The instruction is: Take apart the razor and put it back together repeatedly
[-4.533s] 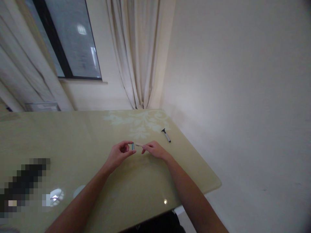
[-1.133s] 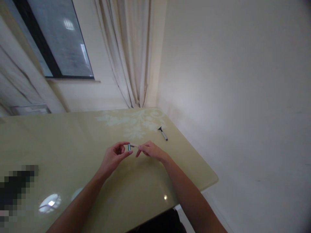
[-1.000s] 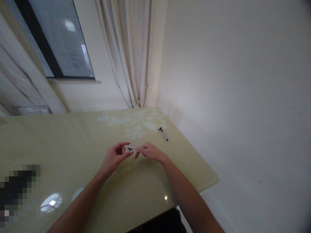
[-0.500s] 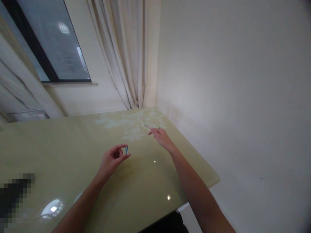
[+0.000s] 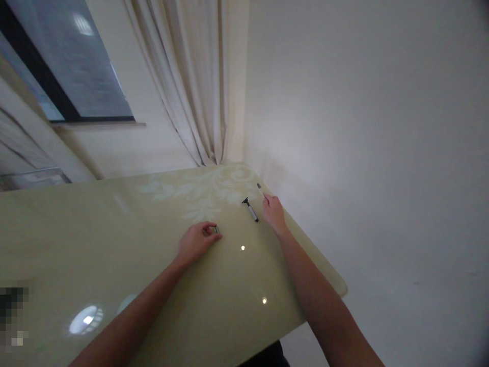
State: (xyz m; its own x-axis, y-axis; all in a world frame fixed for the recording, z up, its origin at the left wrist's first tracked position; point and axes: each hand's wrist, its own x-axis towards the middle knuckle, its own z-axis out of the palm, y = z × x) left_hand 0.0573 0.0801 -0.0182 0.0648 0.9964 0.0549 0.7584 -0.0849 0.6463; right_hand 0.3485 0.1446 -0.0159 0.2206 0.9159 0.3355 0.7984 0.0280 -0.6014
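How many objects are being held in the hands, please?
2: a small rectangular piece in the left hand, and a slim dark-tipped stick in the right hand. Others could be hidden within the hands.

Readable text: none on anything in view.
Razor (image 5: pixel 250 210): too small in view for any lettering on its handle to be read.
Brush (image 5: pixel 261 190): too small to read any marking on its stick.
Small piece (image 5: pixel 217 230): tiny and partly covered by fingertips; any print on it cannot be made out.
Panel (image 5: pixel 38 178) by the left curtain (image 5: pixel 34 130): too blurred to read.
Table (image 5: pixel 198 306): its pale pattern is leaf and scroll shapes, with no letters or numbers to read.
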